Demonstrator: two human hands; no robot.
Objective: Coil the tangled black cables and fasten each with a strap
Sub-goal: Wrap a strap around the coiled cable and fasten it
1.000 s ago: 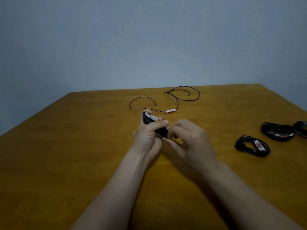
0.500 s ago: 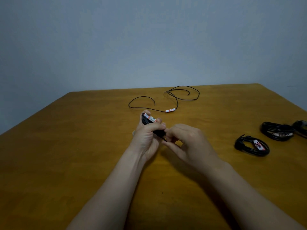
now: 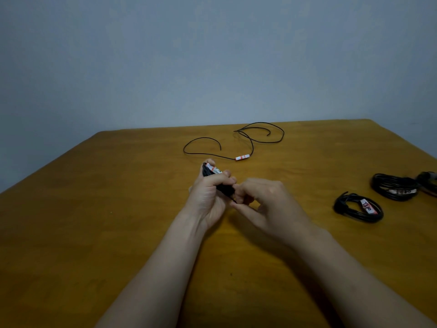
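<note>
Grey-blue wall [image 3: 212, 55] fills the upper half, behind a brown wooden surface [image 3: 94, 233]. Two bare forearms reach in from the near edge and meet above its middle. The left hand [image 3: 208, 200] has its fingers [image 3: 224, 179] curled tightly round a small bundle of black cable [image 3: 224, 188], with the thumb laid across the top. The right hand [image 3: 269, 204] meets it from the right, its fingers [image 3: 250, 185] bent inward and pinching the black lower end of the bundle. Whether that end is strap or cable cannot be told.

Beyond the hands, a loose cable [image 3: 250, 143] lies in open loops near the far edge. At the right, well apart from the hands, lie a near coil [image 3: 357, 209], a second coil [image 3: 392, 190] just behind it, and a third coil [image 3: 428, 183] cut off by the frame. A white tag [image 3: 214, 169] with orange marks sits on the held bundle, and a similar small tag [image 3: 242, 157] on the loose cable.
</note>
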